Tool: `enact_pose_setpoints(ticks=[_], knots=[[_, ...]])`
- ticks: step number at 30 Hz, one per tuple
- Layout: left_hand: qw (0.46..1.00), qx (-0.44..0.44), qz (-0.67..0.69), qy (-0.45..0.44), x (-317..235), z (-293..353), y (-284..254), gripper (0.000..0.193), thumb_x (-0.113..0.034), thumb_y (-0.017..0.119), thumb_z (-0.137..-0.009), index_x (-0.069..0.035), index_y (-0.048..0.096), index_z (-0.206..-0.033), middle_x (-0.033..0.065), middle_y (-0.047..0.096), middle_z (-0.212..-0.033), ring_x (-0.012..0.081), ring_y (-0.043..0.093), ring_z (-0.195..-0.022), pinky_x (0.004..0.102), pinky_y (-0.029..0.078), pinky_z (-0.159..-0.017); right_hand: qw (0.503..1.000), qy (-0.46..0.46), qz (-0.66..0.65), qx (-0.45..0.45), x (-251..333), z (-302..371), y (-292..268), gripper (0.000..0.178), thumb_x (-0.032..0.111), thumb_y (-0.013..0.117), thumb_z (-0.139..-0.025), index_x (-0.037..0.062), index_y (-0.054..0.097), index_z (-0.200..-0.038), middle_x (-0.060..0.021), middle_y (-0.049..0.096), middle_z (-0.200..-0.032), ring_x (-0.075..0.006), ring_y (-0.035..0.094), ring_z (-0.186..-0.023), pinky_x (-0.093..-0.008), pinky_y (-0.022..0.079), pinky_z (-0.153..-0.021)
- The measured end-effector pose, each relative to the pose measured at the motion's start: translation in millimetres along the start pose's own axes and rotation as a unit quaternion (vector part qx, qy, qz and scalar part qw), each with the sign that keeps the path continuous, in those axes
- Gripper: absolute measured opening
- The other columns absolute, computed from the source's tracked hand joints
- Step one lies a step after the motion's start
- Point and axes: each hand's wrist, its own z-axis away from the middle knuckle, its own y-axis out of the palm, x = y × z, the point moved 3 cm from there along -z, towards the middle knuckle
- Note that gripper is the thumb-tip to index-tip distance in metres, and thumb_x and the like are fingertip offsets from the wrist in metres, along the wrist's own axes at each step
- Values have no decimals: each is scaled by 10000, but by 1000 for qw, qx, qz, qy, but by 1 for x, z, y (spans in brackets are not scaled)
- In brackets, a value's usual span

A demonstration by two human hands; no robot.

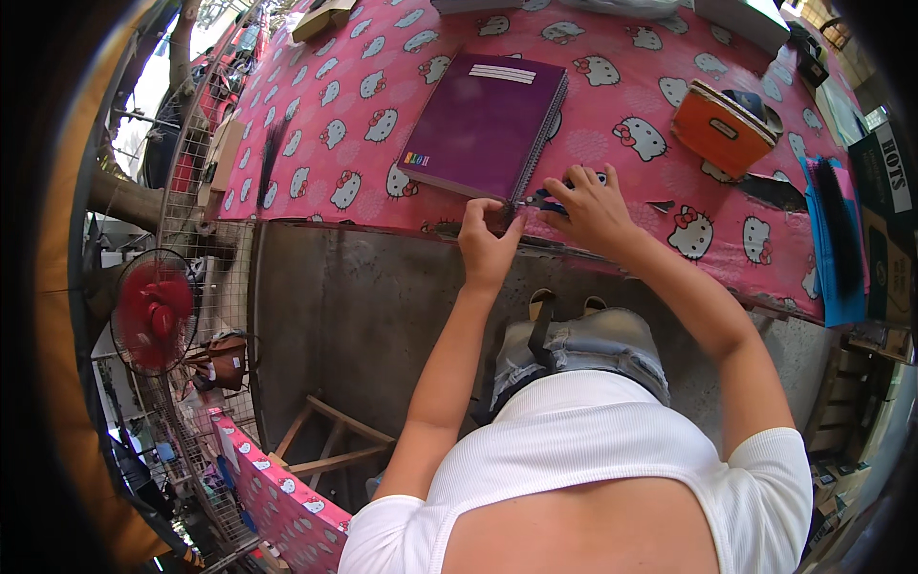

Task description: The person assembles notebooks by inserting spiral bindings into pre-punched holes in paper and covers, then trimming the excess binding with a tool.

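Note:
A purple spiral notebook (478, 124) lies tilted on the pink table, its wire coil (541, 143) running down the right edge. At the coil's near end, by the notebook's bottom corner, my left hand (486, 251) is closed with thumb and forefinger pinching the wire. My right hand (595, 215) is wrapped round small pliers (547, 202) with dark blue handles. The metal jaws point left and meet the coil end beside my left thumb. Whether the jaws grip the wire is too small to tell.
An orange wallet (724, 132) stands right of my right hand. Blue plastic folders (834, 249) and a dark carton (885, 220) are at the right edge. The pink patterned tablecloth (316, 124) has torn spots near the front edge. A red fan (158, 316) is at the left.

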Motion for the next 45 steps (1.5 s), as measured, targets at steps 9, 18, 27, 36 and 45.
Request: enact_pose_setpoints(ticks=[9,18,27,36,45], knots=[[990,11,94,-101,7,-1,3,174,-70,739,-763,-14,614,-870,56,677,-779,114,652,-713,255,506,-651,999,-37,23,-9,-2,-13,3,437,465,613,-834,195,548,-1170,-116,511,-1053,-297,516,-1071,-693,268,-965],[990,-12,104,-90,3,-1,-1,170,-77,749,-756,-13,627,-856,44,679,-751,91,642,-674,246,502,-633,994,-71,66,-48,2,-11,2,430,470,621,-823,191,560,-1144,-109,510,-1022,-283,522,-1048,-676,288,-955],[987,-4,111,-114,2,-3,-2,111,-71,743,-758,-8,672,-816,30,680,-724,72,620,-657,226,488,-620,986,-111,89,-81,2,-20,2,490,511,630,-793,84,600,-1032,-77,580,-868,-232,588,-852,-409,429,-726],[984,-36,133,-111,13,0,0,150,-86,725,-785,-8,610,-841,15,634,-737,65,573,-667,225,466,-617,974,44,26,221,4,-33,-12,576,585,580,-804,15,645,-851,-172,656,-858,-313,642,-836,-431,495,-744],[958,1,207,-201,27,6,6,249,-134,726,-787,-16,521,-865,33,616,-743,89,575,-658,247,474,-613,994,-38,100,-15,0,-14,2,571,552,607,-800,10,587,-980,-145,615,-944,-311,580,-973,-551,363,-928]])
